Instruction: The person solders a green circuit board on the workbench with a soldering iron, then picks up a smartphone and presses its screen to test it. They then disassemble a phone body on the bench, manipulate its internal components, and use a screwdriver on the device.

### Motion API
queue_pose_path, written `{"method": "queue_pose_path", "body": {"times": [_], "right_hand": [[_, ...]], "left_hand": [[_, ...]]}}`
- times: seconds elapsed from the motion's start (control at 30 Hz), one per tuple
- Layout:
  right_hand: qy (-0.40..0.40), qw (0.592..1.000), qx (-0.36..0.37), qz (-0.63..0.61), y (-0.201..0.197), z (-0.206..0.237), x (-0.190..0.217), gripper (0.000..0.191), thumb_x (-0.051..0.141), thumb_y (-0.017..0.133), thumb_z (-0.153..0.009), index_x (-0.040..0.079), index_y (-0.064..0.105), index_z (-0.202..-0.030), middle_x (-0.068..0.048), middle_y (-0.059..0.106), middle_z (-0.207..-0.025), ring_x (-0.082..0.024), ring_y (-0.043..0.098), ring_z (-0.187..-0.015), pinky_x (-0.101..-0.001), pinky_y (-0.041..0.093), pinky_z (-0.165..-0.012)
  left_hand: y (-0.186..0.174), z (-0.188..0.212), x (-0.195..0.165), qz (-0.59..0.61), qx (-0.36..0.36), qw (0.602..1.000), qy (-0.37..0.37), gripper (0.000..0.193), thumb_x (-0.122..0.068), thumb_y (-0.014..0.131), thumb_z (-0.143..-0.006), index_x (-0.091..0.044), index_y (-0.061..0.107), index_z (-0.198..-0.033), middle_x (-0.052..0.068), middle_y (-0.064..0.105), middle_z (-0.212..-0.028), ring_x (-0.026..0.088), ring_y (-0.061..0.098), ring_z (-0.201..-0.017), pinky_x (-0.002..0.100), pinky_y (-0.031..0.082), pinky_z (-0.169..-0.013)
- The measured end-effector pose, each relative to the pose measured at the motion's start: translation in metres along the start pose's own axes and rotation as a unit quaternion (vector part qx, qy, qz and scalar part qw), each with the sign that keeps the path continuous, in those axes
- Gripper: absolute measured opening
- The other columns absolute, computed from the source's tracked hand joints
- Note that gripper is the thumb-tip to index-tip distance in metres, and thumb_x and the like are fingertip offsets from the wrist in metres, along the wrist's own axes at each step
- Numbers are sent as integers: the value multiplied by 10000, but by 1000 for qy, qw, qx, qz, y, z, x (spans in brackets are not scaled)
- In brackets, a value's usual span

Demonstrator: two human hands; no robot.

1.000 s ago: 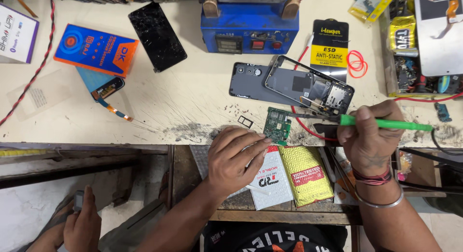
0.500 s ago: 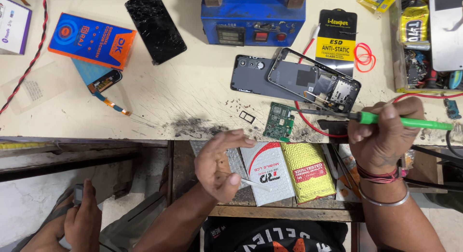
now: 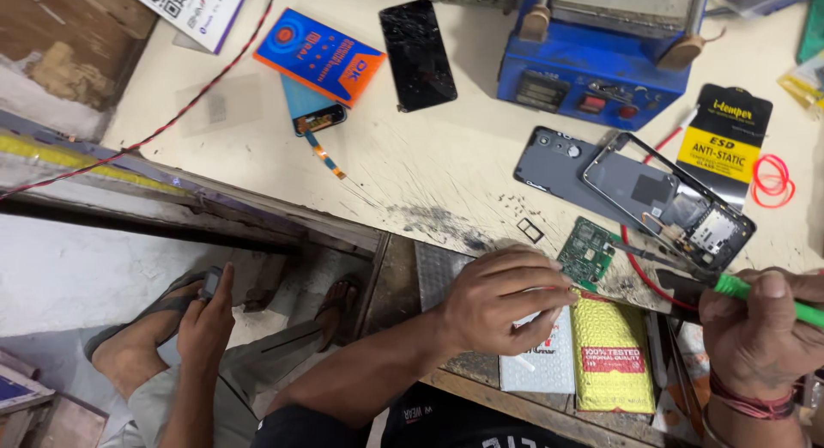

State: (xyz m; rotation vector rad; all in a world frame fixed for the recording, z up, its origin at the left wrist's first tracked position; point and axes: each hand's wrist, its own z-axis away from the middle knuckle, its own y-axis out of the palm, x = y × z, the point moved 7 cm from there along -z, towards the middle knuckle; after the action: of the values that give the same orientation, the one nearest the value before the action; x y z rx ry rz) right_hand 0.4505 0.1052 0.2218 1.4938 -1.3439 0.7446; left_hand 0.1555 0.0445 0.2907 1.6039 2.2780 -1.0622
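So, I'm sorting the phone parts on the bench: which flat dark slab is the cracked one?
The black screen panel lying beside the orange card, left of the blue machine; its glass shows cracks. The grey back cover looks uncracked.

The bench [image 3: 429, 173] bore a blue machine [image 3: 601, 66] at its far edge, a circuit board [image 3: 586, 252] near its front.

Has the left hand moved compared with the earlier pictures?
Yes. The left hand was lifted, palm showing, over the white packet half a second ago; now it rests palm down beside the green circuit board.
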Motion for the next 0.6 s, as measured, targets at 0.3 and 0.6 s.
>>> {"method": "queue_pose_path", "body": {"times": [0.3,0.6], "right_hand": [[16,999,-14,23,38,11,35,268,78,632,-1183,-7,441,-1015,-150,567,-726,-157,520,-524,-296,475,-530],[16,998,-12,58,54,3,56,279,72,615,-1155,10,423,-963,-148,565,-689,-162,519,-503,-290,461,-519]], "left_hand": [[-19,11,-14,-38,36,998,-40,177,-88,755,-916,-76,772,-1092,71,743,-1130,212,700,-1147,395,560,-1047],[-27,6,-17,-28,23,998,-47,170,-97,755,-930,-87,775,-1099,71,760,-1148,212,709,-1163,403,564,-1100]]}}
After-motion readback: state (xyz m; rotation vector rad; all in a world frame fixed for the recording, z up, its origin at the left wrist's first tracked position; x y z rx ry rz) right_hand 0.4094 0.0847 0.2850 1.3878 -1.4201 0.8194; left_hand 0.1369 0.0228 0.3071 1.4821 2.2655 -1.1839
